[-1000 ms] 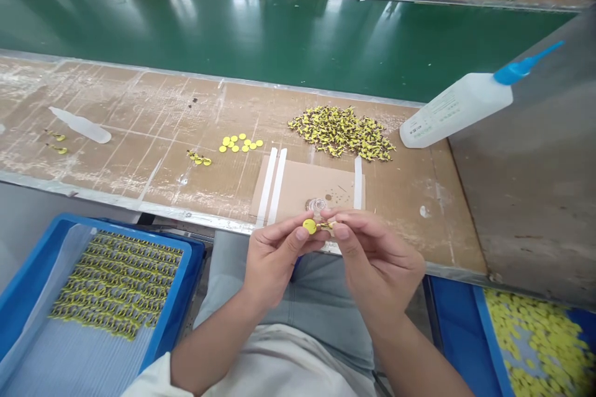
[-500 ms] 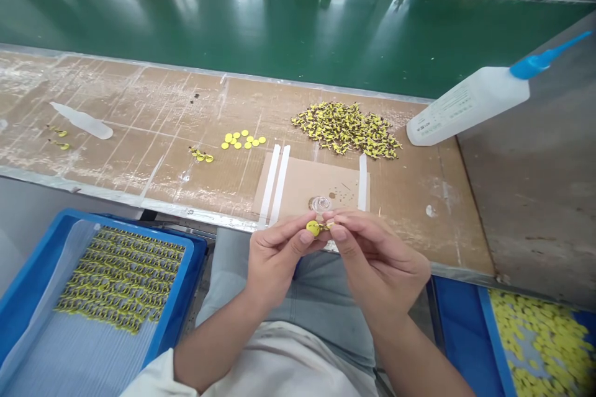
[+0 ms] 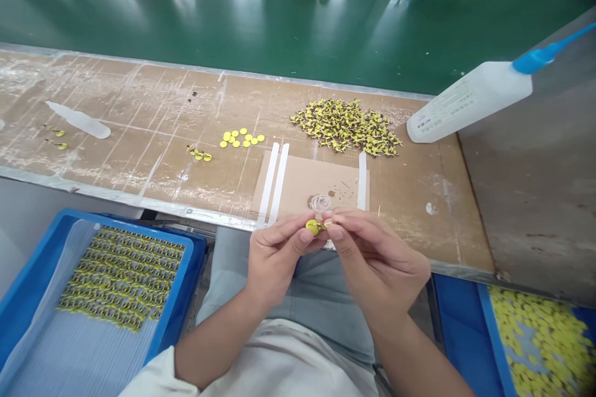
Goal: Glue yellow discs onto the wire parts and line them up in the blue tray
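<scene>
Between the fingertips of my left hand (image 3: 279,254) is a small yellow disc (image 3: 312,227), held over the table's front edge. My right hand (image 3: 379,254) pinches a small yellow and dark piece (image 3: 325,224) against the disc's right side; the fingers cover most of it. Just beyond the hands, a small clear round dish (image 3: 321,203) stands on a taped cardboard sheet (image 3: 302,177). Farther back lies a heap of small yellow and dark pieces (image 3: 344,127). Loose yellow discs (image 3: 242,138) and a few joined pieces (image 3: 199,154) lie to the left.
A white bottle with a blue nozzle (image 3: 470,102) leans at the right by a metal panel (image 3: 535,167). At lower left, a blue tray (image 3: 181,285) holds rows of joined pieces. Another blue tray (image 3: 496,335) holds yellow discs. A green belt (image 3: 209,25) runs behind the table.
My hands keep their hold on the disc and the small piece, with only a slight shift of the right fingers. The view has tilted a little.
</scene>
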{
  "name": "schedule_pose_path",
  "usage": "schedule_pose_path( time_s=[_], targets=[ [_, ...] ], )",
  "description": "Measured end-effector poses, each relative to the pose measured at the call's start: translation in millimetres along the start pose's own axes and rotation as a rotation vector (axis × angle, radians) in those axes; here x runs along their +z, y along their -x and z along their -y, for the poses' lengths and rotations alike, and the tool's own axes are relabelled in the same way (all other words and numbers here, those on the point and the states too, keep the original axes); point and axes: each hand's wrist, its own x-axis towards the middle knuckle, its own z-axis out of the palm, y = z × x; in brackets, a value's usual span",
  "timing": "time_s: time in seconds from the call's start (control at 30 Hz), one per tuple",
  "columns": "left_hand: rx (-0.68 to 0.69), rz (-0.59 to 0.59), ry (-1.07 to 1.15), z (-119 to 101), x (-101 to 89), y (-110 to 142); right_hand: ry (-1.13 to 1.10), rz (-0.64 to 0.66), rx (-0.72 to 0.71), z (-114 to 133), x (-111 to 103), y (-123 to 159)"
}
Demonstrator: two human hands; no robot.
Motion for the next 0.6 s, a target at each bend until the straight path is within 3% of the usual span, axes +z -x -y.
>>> schedule_pose_path(
  time_s=[0.6],
  targets=[
    [0.010,0.038,0.029,-0.9,-0.1,-2.0,0.003,0.036,-0.022,-1.7,-0.5,0.4]
  ],
)
